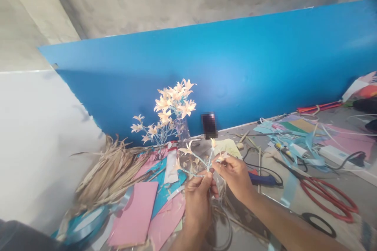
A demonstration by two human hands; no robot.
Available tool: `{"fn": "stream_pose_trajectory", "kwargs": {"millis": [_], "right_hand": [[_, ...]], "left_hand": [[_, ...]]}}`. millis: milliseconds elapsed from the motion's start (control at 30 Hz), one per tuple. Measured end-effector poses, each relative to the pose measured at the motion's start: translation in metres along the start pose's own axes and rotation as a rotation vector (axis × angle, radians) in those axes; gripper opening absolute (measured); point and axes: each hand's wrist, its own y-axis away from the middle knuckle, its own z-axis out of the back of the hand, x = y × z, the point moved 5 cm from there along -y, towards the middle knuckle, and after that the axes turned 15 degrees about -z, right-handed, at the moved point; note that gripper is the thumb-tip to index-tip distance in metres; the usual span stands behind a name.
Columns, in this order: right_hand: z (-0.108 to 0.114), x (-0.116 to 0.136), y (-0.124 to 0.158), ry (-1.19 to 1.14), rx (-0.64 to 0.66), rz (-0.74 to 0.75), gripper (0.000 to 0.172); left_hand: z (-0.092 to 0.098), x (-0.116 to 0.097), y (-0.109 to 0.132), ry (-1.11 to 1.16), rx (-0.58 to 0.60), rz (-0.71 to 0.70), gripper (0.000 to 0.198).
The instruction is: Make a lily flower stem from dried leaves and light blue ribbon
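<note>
Close in front of me is a small artificial flower spray (190, 153) with pale orange petals and light blue stems spreading from one joint. My left hand (198, 194) is closed round its base, thumb and fingers pinching where the stems meet. On the other side, my right hand (234, 174) pinches the spray near the right-hand flower, just above the joint. Its fingertips hide part of the stem. Behind, a bunch of matching flowers (176, 100) stands in a clear vase (182, 128), with another flower cluster (157, 131) lower on its left.
Dried husks (103, 176), pink sheets (137, 213) and a ribbon roll (88, 219) lie left. On the right are red-handled scissors (330, 196), a glue gun with a blue body (265, 179), a white power strip (338, 155) and cables. A blue board (250, 70) stands behind.
</note>
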Motion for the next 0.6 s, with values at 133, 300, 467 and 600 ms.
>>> {"fn": "stream_pose_trajectory", "kwargs": {"millis": [133, 300, 467, 600], "right_hand": [[-0.001, 0.001, 0.003, 0.015, 0.013, -0.015, 0.017], [0.0, 0.016, 0.012, 0.206, -0.092, 0.317, 0.008], [0.001, 0.012, 0.01, 0.235, -0.079, 0.288, 0.005], [0.0, -0.009, 0.005, 0.158, 0.018, -0.024, 0.014]], "left_hand": [[-0.002, 0.001, 0.0, 0.091, -0.009, 0.078, 0.03], [-0.004, 0.003, 0.003, 0.183, -0.021, 0.17, 0.034], [-0.004, 0.001, 0.002, 0.216, -0.038, 0.151, 0.032], [0.007, -0.002, -0.005, 0.221, -0.149, 0.096, 0.032]]}}
